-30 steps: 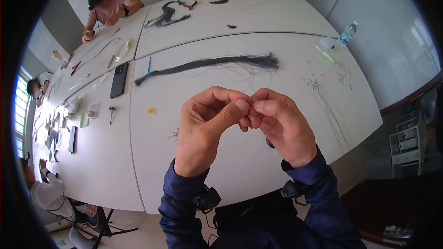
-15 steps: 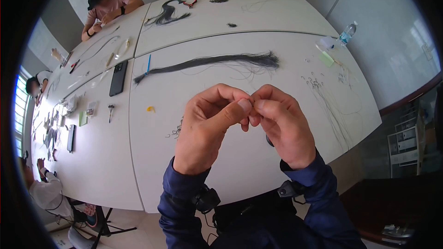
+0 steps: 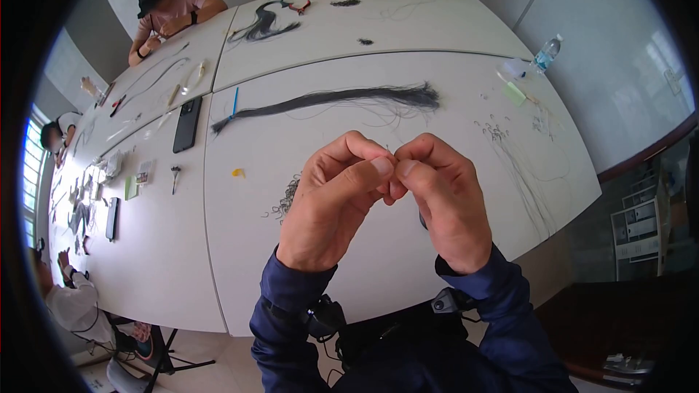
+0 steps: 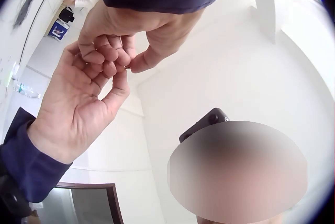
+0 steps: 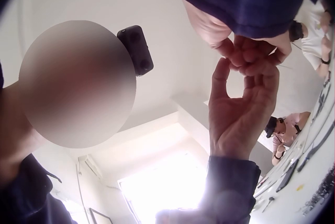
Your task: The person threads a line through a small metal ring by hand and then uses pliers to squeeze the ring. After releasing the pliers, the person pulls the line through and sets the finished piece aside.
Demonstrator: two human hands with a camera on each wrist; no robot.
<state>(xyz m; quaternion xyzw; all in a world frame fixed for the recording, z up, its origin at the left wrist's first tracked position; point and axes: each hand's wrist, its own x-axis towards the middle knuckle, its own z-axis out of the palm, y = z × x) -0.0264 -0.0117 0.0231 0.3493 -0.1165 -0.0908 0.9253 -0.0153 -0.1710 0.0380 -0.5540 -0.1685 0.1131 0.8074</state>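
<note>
Both your left hand (image 3: 320,207) and right hand (image 3: 450,200) pinch a tiny thing (image 4: 127,67), maybe bent wire, this side of the long dark bundle (image 3: 328,99). More curly wires (image 3: 286,200) show there now; your fingertips (image 3: 381,166) stay together, so that thing still keeps both busy.

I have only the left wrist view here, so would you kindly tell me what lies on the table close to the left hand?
Observer: The head view shows a pile of small dark curved pieces on the table, just left of the left hand in the picture.
Operator: Thank you; and what lies a little further left of that?
Observer: A small yellow piece, lying apart from the pile.
</note>
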